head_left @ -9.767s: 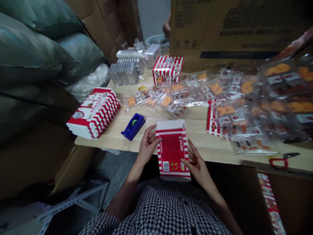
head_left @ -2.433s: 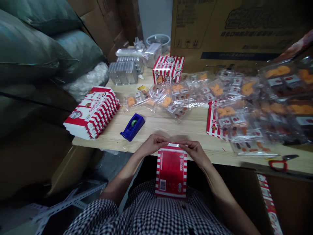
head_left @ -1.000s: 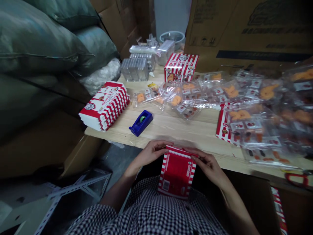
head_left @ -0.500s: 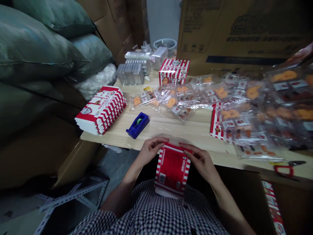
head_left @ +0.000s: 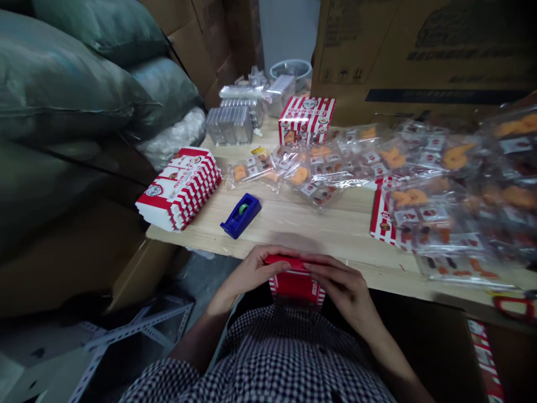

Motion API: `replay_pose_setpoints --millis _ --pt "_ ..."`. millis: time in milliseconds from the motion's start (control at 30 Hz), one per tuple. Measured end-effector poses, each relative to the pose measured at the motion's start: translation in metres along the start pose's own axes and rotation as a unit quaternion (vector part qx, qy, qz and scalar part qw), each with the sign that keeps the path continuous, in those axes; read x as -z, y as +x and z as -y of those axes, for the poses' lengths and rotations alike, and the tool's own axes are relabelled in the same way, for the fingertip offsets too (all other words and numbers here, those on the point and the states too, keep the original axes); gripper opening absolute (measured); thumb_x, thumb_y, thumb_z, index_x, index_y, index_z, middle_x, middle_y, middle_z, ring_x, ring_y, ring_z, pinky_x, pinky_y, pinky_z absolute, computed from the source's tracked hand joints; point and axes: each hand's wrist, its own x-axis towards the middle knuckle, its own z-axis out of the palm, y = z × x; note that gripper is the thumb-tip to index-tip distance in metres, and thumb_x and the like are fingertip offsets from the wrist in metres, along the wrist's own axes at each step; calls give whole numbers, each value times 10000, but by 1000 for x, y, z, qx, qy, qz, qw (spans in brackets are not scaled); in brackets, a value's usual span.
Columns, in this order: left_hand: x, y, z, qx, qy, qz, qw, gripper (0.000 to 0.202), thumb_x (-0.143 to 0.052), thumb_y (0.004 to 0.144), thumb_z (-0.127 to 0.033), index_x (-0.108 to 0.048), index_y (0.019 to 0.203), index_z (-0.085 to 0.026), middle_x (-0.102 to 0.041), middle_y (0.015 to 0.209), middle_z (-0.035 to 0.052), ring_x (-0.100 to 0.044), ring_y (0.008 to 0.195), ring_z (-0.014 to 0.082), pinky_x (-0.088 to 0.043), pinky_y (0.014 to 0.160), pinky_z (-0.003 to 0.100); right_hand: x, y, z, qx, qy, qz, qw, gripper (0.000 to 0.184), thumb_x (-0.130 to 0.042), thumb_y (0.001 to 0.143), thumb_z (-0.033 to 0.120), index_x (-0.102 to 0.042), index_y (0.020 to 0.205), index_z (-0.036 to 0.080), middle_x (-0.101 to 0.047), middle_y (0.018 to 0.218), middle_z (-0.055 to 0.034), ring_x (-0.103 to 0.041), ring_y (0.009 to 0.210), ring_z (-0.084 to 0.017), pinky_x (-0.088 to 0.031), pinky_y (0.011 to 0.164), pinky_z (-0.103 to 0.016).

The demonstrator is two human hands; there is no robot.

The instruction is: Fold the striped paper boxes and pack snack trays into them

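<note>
A red-and-white striped cardboard box (head_left: 295,289) is tilted between my two hands at the table's front edge, its red printed panel towards me. My left hand (head_left: 260,268) grips its upper left edge, thumb on the near side and fingers over the far side. Across the upper right edge lies my right hand (head_left: 338,278), its fingers closed over the folded red top flap (head_left: 289,261). The box's far side is hidden. Just beyond my left hand, a blue tape dispenser (head_left: 242,216) rests on the wooden table (head_left: 277,229).
Flat striped cartons (head_left: 180,187) are stacked at the left. An assembled striped box (head_left: 307,120) stands behind, beside clear plastic trays (head_left: 230,126). Clear packs of orange pieces (head_left: 436,207) cover the right side, with red-handled scissors (head_left: 514,305) at the front right edge.
The box has tipped so its printed panel looks shorter, and its top edge is now folded over. Both hands have closed in over that edge. The view has shifted slightly.
</note>
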Motion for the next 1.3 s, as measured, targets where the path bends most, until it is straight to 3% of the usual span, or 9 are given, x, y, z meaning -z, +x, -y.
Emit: replay_pose_setpoints --millis 133,267,467,600,867,1133,1300 --pt "-8 4 14 15 5 7 1000 323 -695 889 -349 -750 1178 -216 -733 1231 85 -679 1107 240 -471 1041 379 0 -5 -15 -73 45 -7 996 234 -646 950 251 -770 1126 343 -713 1254 -45 -655 1175 -224 -511 1027 -409" --pt "-12 12 30 44 -19 -13 999 342 -723 863 -365 -754 1162 -202 -756 1175 90 -697 1065 241 -501 994 377 -9 -10 -30 -140 65 -81 985 186 -664 931 327 -794 1063 315 -742 1198 -54 -658 1172 -243 -487 1050 -439" --pt "-4 22 39 67 -33 4 997 331 -756 831 -368 -770 1113 -195 -781 1082 82 -718 978 229 -505 981 388 -19 -9 -44 -224 167 -98 955 207 -737 860 369 -804 1042 298 -805 1020 -41 -742 977 -240 -560 925 -400" --pt "3 25 41 63 -14 57 996 305 -733 850 -348 -759 1119 -206 -773 1106 72 -702 1017 219 -498 975 370 -21 -9 -49 -232 189 -120 947 164 -792 798 346 -822 945 280 -815 929 -33 -752 834 -205 -585 819 -338" --pt "8 19 41 56 100 81 990 302 -653 916 -360 -715 1168 -206 -753 1131 62 -678 1012 195 -499 937 336 -28 -18 -44 -239 167 -145 945 119 -799 781 324 -821 879 261 -813 876 -35 -740 761 -188 -581 731 -298" --pt "3 5 18 -15 225 100 969 327 -540 992 -339 -664 1282 -255 -728 1229 49 -669 1094 190 -475 1014 348 -31 -26 -36 -178 102 -144 968 108 -742 849 273 -802 940 273 -789 964 -31 -718 918 -195 -543 862 -319" --pt "4 3 15 -38 297 111 948 325 -505 1008 -353 -654 1282 -263 -732 1211 45 -666 1087 195 -482 991 354 -31 -29 -41 -173 103 -146 969 99 -745 848 267 -802 929 273 -790 965 -36 -724 922 -206 -547 881 -342"
